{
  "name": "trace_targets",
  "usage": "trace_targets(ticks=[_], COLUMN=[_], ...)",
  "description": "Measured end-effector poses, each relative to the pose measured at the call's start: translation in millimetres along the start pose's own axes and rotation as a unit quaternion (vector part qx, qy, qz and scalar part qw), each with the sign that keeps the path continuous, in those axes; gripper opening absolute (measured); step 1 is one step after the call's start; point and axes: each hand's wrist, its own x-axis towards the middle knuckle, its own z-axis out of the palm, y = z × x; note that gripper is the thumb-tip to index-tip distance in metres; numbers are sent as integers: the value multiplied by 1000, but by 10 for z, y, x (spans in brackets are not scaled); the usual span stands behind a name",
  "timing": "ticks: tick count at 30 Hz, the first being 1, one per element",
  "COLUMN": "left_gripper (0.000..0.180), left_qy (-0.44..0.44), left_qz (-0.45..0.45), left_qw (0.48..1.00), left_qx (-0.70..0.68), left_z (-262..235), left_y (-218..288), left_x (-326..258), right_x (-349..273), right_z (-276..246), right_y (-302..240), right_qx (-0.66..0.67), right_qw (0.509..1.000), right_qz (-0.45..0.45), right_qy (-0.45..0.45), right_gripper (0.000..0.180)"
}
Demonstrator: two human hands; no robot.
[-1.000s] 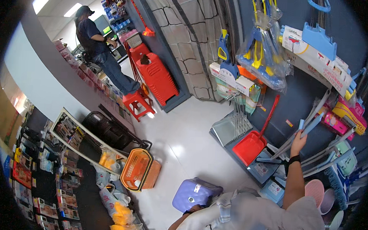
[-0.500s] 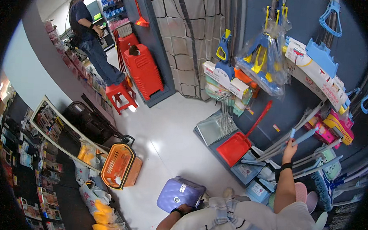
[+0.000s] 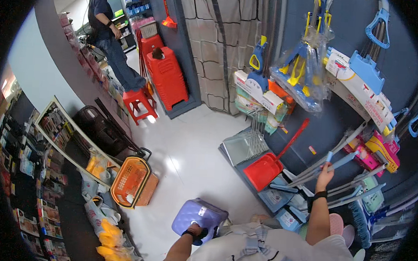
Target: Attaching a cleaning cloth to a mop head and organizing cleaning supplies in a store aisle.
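Note:
My right hand (image 3: 325, 176) is wrapped round the upper end of a grey pole with a light blue grip (image 3: 329, 156), the handle of a long-handled dustpan. Several such handles cluster around it, with blue dustpans (image 3: 274, 203) at their lower ends. On the left, my left hand (image 3: 195, 230) rests on a purple quilted-pattern plastic stool or bin (image 3: 184, 216), beside the pale round spot on its top. The fingers of that hand are partly hidden, so their grip is unclear.
A red dustpan (image 3: 263, 170) and a grey dustpan (image 3: 243, 148) stand by the wall. An orange basket (image 3: 133, 182) sits on the floor near a leaning framed mirror (image 3: 71, 143). Farther back are red stools (image 3: 139, 104) and a standing person (image 3: 111, 37). Bagged brushes (image 3: 300, 71) hang at right.
My left hand has shifted up and left over the purple stool or bin, toward its round spot. My right hand still grips the pole, slightly lower and more to the left in view.

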Motion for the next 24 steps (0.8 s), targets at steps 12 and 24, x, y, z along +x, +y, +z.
trace_targets(ticks=[12,24], left_gripper=[32,52], left_qy=[131,112], left_qz=[138,494], left_qw=[979,855], left_qx=[72,113], left_z=[231,281], left_y=[969,4699], left_x=[159,-810], right_x=[437,527], right_z=[-10,-366], right_y=[185,-4], right_qx=[93,25], right_qw=[984,944], right_qz=[22,2], right_qy=[-152,-328], right_gripper=[19,41])
